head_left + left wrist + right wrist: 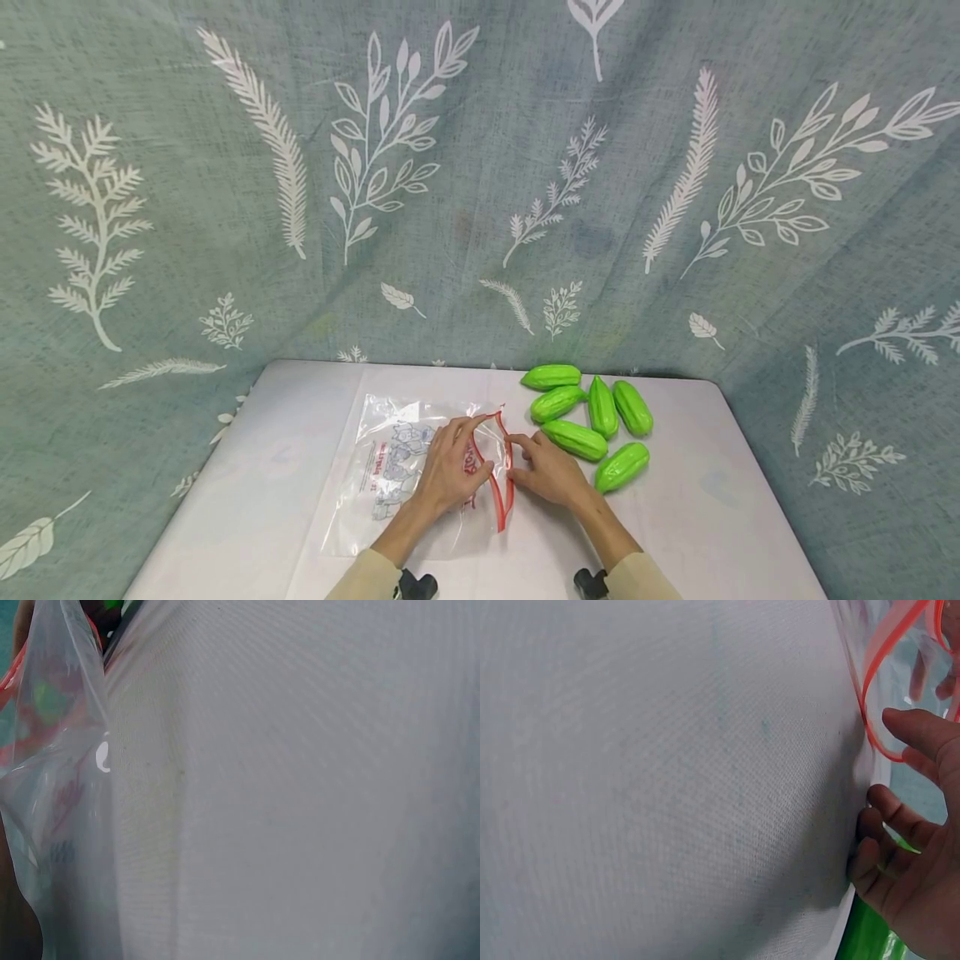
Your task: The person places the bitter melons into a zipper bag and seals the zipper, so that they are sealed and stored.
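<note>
A clear plastic zip bag [352, 508] with red zip strips and printed figures lies flat on the table, its mouth facing right and spread apart. My left hand [448, 467] lies over the bag near the mouth, with thumb and index finger spread wide along the near red strip. At the other side of the mouth, my right hand [551, 471] touches the red edge with thumb and index finger apart. In the right wrist view, the right hand [922, 817] shows a straight thumb beside the red strip [874, 671]. The left wrist view shows mostly the bag's crumpled plastic [71, 787].
Several glossy green ridged gourd-like vegetables [573, 440] lie in a cluster right of the bag, close to the right hand. A white cloth covers the table [247, 483]. Behind and beside it hangs a grey-green leaf-patterned curtain [465, 225].
</note>
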The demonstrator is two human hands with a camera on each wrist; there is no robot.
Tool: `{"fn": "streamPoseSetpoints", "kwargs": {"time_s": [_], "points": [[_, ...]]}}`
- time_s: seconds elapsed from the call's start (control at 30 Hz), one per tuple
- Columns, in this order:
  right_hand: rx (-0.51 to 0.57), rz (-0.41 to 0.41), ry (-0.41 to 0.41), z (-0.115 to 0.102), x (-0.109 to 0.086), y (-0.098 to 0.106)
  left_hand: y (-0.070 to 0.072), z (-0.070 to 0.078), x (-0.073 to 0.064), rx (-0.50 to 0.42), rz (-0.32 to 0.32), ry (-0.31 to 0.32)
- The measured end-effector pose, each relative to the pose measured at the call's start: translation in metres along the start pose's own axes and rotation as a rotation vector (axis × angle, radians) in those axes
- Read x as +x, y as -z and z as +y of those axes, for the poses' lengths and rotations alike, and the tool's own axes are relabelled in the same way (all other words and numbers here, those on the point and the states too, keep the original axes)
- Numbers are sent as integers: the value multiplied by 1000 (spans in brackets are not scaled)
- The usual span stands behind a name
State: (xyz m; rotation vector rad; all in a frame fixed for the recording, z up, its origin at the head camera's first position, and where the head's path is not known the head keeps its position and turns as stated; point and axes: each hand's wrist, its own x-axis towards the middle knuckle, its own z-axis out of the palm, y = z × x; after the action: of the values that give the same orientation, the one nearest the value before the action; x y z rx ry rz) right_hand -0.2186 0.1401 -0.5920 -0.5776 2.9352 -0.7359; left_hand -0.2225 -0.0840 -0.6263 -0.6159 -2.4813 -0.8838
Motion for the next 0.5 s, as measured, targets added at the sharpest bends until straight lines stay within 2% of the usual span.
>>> {"fn": "streamPoseSetpoints", "kwargs": {"time_s": [0.5], "points": [[66,-4,-7,1,-2,2,1,2,0,3,11,6]]}}
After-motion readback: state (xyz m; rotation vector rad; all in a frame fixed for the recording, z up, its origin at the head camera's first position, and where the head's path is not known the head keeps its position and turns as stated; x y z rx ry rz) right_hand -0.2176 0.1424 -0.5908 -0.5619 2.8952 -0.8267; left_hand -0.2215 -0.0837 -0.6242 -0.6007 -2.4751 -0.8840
